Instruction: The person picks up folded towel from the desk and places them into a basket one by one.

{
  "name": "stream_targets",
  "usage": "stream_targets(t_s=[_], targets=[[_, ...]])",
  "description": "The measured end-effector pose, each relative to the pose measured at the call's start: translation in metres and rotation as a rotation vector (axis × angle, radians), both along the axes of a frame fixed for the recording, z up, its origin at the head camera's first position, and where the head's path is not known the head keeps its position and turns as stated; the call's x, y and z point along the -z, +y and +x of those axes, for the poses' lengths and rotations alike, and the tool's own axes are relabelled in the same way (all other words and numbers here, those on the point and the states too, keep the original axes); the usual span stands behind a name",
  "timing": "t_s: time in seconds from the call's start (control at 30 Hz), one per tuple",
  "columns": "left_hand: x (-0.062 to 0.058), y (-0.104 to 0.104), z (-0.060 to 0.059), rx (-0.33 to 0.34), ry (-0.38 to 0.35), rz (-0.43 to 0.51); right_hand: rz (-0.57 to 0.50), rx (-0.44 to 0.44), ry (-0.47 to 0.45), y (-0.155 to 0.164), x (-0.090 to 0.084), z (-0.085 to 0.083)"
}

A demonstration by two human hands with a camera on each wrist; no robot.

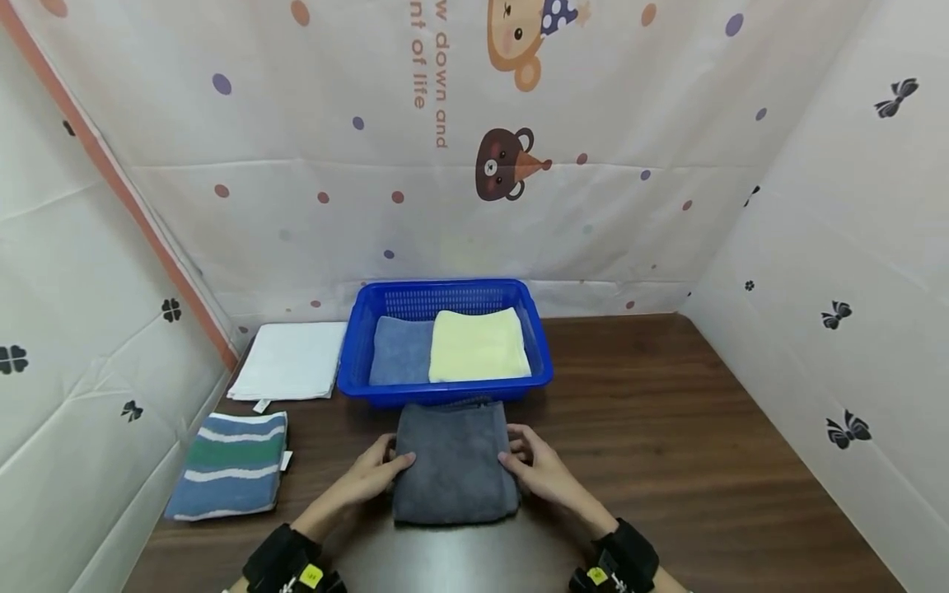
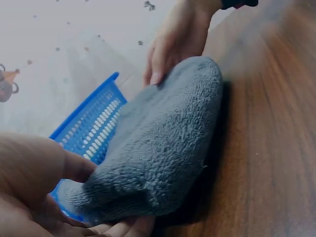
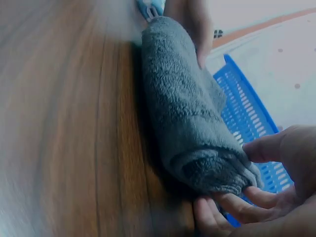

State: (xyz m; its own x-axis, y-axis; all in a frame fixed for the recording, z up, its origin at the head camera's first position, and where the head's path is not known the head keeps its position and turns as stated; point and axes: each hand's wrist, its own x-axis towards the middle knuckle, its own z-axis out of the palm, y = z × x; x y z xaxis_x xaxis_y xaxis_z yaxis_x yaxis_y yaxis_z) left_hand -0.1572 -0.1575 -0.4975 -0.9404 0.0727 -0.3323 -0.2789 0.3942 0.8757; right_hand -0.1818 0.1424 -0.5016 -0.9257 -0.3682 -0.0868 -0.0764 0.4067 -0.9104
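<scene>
Both hands close on the same folded grey towel (image 1: 455,463): the left hand (image 1: 369,476) has its grip at the towel's left edge, thumb on top and fingers tucked beneath, and the right hand (image 1: 539,469) pinches the right edge the same way. The towel is thick, fuzzy terry, folded into a plump rectangle with rounded edges, and it lies flat on the dark wood-grain counter (image 1: 704,445), its far end just at the front of a blue plastic basket (image 1: 445,298). That basket has perforated lattice walls and holds a folded pale yellow towel (image 1: 478,344) beside a folded blue-grey towel (image 1: 400,350). Left of the basket a flat white cloth (image 1: 289,360) lies with a small tag at its near corner, too small to read. Nearer the left wall sits a striped towel (image 1: 228,465) in blue, green and white bands. Black wrist straps carry small yellow stickers, unreadable. The creased backdrop (image 1: 296,123) shows dots, cartoon bears and partial orange lettering reading "w down and" and "nt of life"; the side sheets bear black bows and clovers.
</scene>
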Motion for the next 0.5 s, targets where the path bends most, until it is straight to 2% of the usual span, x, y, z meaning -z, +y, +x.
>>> stream_targets(t_s=[0.23, 0.5], targets=[[-0.0024, 0.0009, -0.0036, -0.010, -0.019, 0.027, -0.113, 0.044, -0.055, -0.0073, -0.0049, -0.0010], [0.0037, 0.0036, -0.0010, -0.026, -0.050, 0.115, -0.245, 0.161, -0.247, -0.0058, -0.0040, 0.0001]])
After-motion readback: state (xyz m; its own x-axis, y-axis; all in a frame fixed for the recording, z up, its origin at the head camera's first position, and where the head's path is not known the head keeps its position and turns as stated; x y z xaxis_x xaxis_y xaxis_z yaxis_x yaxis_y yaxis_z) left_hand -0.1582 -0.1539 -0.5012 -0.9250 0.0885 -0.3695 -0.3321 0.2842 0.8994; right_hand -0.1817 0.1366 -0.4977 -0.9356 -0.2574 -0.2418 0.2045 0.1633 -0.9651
